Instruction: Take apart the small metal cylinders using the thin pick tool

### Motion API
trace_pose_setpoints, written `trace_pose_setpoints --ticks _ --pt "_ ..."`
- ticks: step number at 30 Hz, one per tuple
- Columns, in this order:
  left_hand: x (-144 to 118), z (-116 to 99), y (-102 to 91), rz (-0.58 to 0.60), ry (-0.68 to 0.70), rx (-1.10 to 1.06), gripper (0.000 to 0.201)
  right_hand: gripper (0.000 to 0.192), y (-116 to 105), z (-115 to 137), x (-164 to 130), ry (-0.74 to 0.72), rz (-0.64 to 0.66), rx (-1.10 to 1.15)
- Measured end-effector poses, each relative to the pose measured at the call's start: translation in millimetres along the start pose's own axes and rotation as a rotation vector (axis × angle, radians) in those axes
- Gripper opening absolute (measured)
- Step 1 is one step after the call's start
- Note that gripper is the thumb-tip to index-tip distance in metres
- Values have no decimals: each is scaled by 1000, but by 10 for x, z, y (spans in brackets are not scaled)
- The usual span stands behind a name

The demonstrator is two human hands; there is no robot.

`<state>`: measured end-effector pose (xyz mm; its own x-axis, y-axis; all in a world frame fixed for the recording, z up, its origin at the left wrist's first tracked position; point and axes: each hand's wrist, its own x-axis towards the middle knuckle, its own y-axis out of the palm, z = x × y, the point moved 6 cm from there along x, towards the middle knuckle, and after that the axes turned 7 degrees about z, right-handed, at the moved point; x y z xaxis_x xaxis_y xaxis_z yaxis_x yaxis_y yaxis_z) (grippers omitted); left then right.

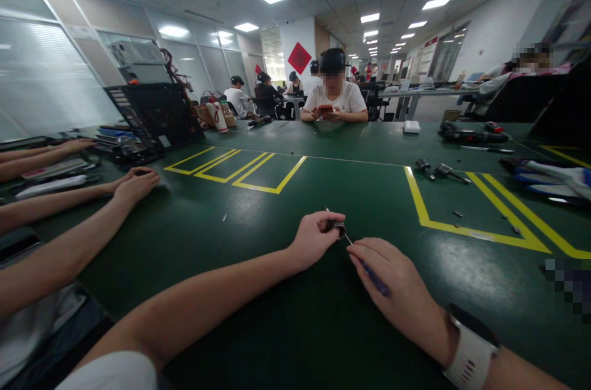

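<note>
— Nearest to me, what's in your right hand (392, 282)?

— Fingers curl around a thin screwdriver (369, 272) with a purple handle, its shaft running up and left to the small dark metal part (338, 228). A white watch (471, 350) sits on that wrist.

— And the left hand (314, 239)?

— It pinches that part between thumb and fingertips, just above the green table (277, 205). I judge it light, rigid and a bit slick, so I grip its sides and leave the top open for the tip.

— The driver?

— Stiff and light; holding low on the handle steadies the point.

— Farther out?

— Loose screws (484, 222) lie inside the yellow tape lines (418, 202), two driver bits (436, 170) beyond, a co-worker's hand (136, 184) to the left, and a seated person (335, 98) holding a red phone (325, 109) at the far edge.
</note>
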<state>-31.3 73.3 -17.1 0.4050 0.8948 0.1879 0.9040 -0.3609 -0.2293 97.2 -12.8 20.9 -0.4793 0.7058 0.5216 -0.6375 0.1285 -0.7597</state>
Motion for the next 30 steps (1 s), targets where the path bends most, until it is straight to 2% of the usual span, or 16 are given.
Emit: trace_pose_setpoints --ticks 5,9,11,15,18,22,30 --pt "3 30 -17 -12 -19 2 27 26 4 5 -3 -9 -4 1" --pt "11 47 -35 -17 -5 6 27 22 -40 -18 3 21 -39 124" --pt "19 45 -64 -53 11 -15 26 18 -58 -92 19 100 -58 245" --pt "36 37 -173 -204 3 -85 27 20 15 -348 36 398 -1 499" --pt "46 65 -244 -291 -58 -135 26 25 77 -441 35 503 54 603" --pt "56 119 -274 -320 -113 -211 24 26 109 -443 33 506 70 638" --pt "47 79 -222 -296 -83 -262 31 22 115 -425 11 467 74 536"
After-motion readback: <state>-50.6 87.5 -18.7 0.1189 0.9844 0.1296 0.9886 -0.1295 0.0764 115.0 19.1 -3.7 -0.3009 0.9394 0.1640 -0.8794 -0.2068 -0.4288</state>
